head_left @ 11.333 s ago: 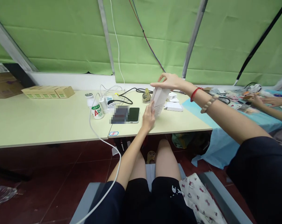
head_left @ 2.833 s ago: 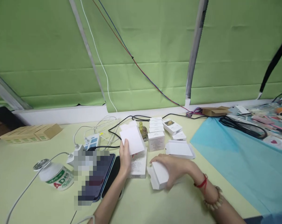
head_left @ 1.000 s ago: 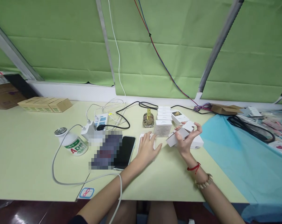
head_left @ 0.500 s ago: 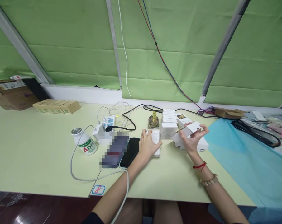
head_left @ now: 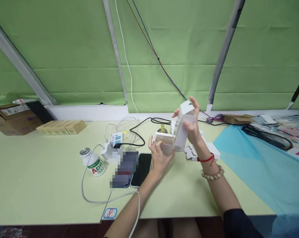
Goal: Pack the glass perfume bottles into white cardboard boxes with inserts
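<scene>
My left hand (head_left: 160, 160) grips a small white box (head_left: 165, 138), tilted and raised off the table. Fingers of my right hand (head_left: 192, 124) are wrapped round a taller white carton (head_left: 181, 134), which stands steeply tilted just above and to the right of that box. The carton and box meet or overlap in view; whether they touch I cannot tell. Right of my hands, more white cartons (head_left: 210, 151) lie on the table, partly behind my right wrist. A jar with a yellow top (head_left: 162, 129) shows behind the small box. The row of white boxes at the back is mostly hidden.
Left of my hands lie a dark phone (head_left: 141, 170) and a blurred-out device (head_left: 124, 170). Beyond are a white bottle (head_left: 93, 162), a power strip (head_left: 117, 138) and cables. Beige boxes (head_left: 61, 127) sit farther left. A blue sheet (head_left: 253, 158) covers the right side.
My left hand has lifted the small white box off the table and tilted it. My right hand has raised its carton, turned it steeper and brought it left to the box. The view has shifted slightly.
</scene>
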The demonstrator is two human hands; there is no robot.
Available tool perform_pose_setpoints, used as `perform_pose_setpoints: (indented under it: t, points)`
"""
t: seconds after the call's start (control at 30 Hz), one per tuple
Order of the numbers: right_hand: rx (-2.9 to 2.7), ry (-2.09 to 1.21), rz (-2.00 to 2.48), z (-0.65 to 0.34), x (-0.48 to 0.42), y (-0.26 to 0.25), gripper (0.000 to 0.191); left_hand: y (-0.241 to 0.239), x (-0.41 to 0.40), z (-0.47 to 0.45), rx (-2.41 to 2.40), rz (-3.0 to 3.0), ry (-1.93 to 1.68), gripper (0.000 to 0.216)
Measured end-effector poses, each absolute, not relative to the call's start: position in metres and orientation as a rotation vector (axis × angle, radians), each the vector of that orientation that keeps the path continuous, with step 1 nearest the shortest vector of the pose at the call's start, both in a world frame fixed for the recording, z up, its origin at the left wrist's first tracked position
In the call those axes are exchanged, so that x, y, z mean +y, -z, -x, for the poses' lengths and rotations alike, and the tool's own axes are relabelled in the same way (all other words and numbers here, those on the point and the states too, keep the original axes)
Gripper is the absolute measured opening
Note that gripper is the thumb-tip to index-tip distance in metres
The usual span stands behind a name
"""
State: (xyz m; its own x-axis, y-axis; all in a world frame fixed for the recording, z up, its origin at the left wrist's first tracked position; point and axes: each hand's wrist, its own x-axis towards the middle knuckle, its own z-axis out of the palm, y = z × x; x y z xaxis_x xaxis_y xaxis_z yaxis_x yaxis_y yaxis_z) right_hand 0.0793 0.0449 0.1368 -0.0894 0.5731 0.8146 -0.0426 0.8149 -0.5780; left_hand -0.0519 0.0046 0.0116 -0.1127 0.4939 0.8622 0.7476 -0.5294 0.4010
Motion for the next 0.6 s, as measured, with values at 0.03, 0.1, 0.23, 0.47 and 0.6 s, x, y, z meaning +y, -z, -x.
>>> perform_pose_setpoints:
  t: [0.03,0.1,0.23,0.47,0.6]
  points:
    - [-1.644,-0.584,0.431,-0.077,0.044,-0.141,0.091,-0.011,0.005,0.052,-1.381,1.924,1.679,0.061]
    - [-1.732,-0.648,0.463,-0.075,0.041,-0.147,0.088,-0.010,0.007,0.054,-1.394,1.909,1.677,0.064]
    - [-1.857,-0.691,0.502,-0.075,0.038,-0.147,0.073,-0.006,0.012,0.058,-1.515,1.870,1.699,0.068]
    - [-1.987,-0.663,0.665,-0.088,0.043,-0.146,0.064,0.007,0.023,0.055,-1.665,1.943,1.534,0.074]
    - [-2.094,-0.636,0.701,-0.098,0.039,-0.150,0.074,0.010,0.021,0.049,-1.827,1.986,1.436,0.080]
